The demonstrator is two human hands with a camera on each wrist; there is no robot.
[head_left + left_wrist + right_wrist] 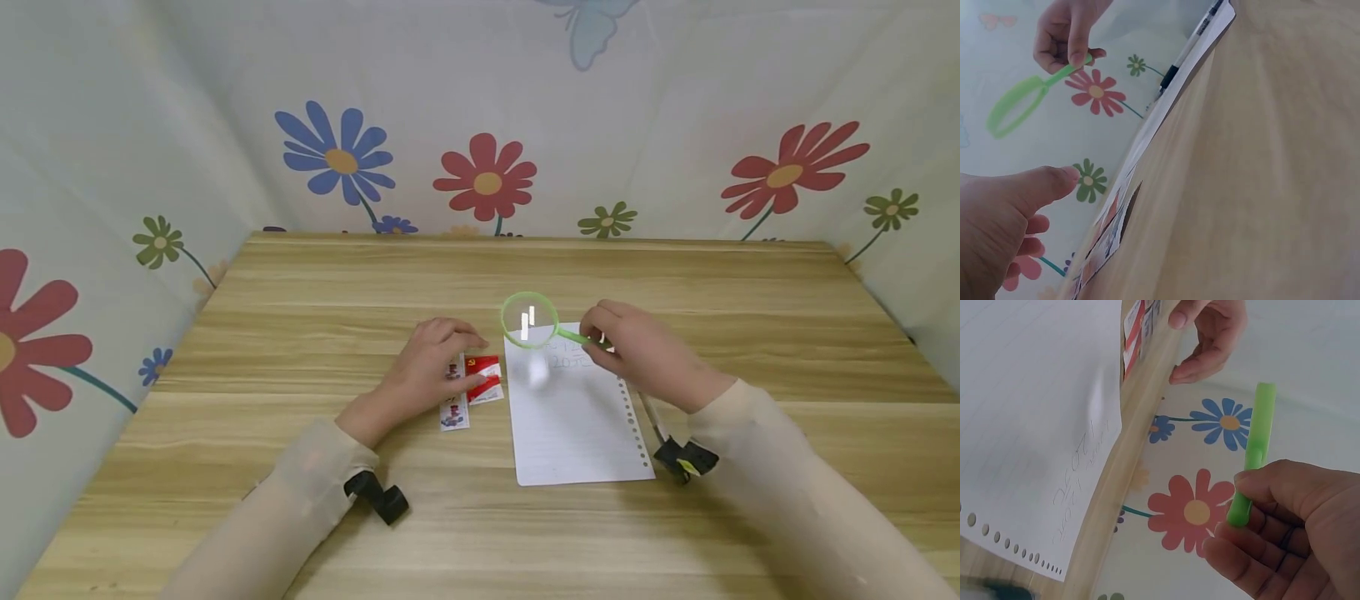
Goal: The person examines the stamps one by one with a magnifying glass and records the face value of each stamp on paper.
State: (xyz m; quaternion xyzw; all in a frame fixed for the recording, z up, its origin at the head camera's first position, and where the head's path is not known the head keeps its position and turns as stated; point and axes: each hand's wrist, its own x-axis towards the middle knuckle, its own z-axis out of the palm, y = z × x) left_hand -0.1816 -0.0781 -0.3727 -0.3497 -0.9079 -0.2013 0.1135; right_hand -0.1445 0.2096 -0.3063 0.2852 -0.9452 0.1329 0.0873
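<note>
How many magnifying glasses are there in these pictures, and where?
1: the green, round magnifying glass, held by the right hand above the light-brown wooden table.

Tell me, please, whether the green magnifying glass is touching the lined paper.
Apart: the right wrist view shows flowered backdrop between the magnifying glass and the paper.

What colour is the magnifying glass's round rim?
The round rim is light green, clearest in the left wrist view.

The right grip (632, 346) holds a green magnifying glass (562, 332) above the paper (573, 433), the left grip (426, 367) beside printed slips (488, 367).
</note>
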